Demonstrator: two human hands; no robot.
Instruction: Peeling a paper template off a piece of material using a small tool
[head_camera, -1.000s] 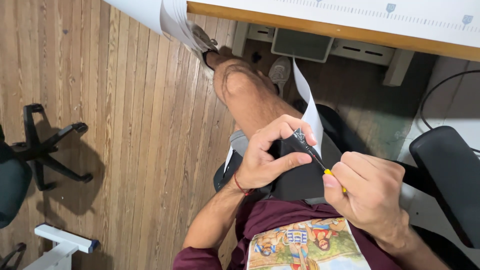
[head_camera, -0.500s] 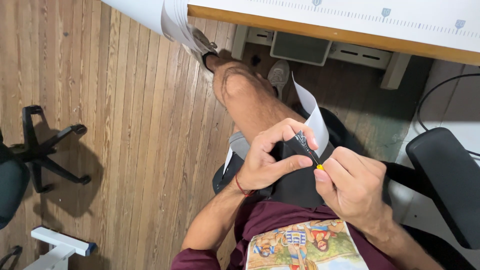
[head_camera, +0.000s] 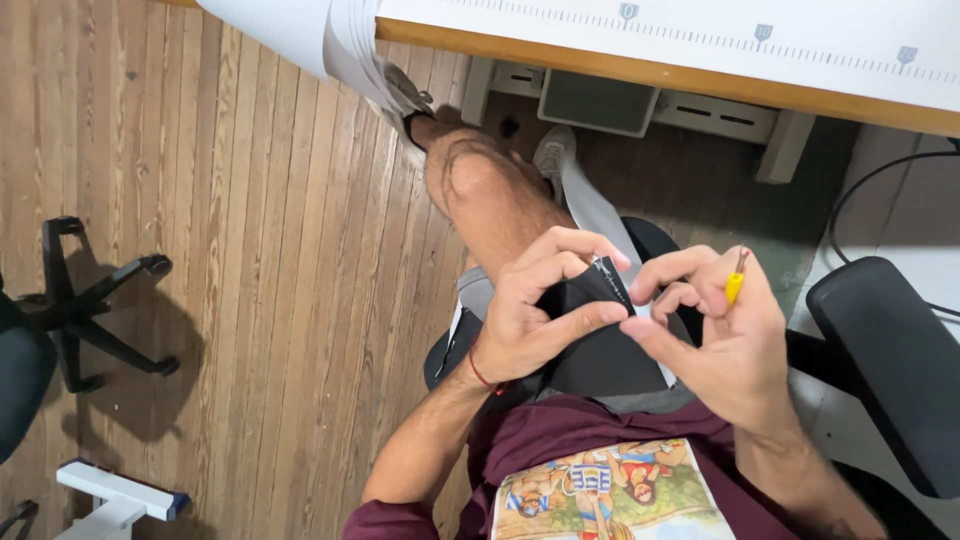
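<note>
My left hand (head_camera: 535, 310) pinches a folded piece of black fabric (head_camera: 600, 345) over my lap, with the thumb under the fold and the fingers curled over its top edge. My right hand (head_camera: 715, 335) sits right beside it. Its thumb and forefinger touch the fabric's seam edge, and a small tool with a yellow handle (head_camera: 735, 282) is tucked between its other fingers, tip pointing up. A strip of white cloth (head_camera: 590, 205) runs from the fabric toward the floor over my bare knee (head_camera: 480, 185).
A wooden table edge (head_camera: 640, 70) with white paper and a printed ruler strip runs along the top. A black chair armrest (head_camera: 885, 360) is at my right, an office chair base (head_camera: 85, 310) at left on the plank floor. A white object (head_camera: 115, 490) lies bottom left.
My right hand has turned the yellow-handled tool away from the seam so its tip points up, and its fingers now pinch the fabric edge. The fabric has shifted slightly higher.
</note>
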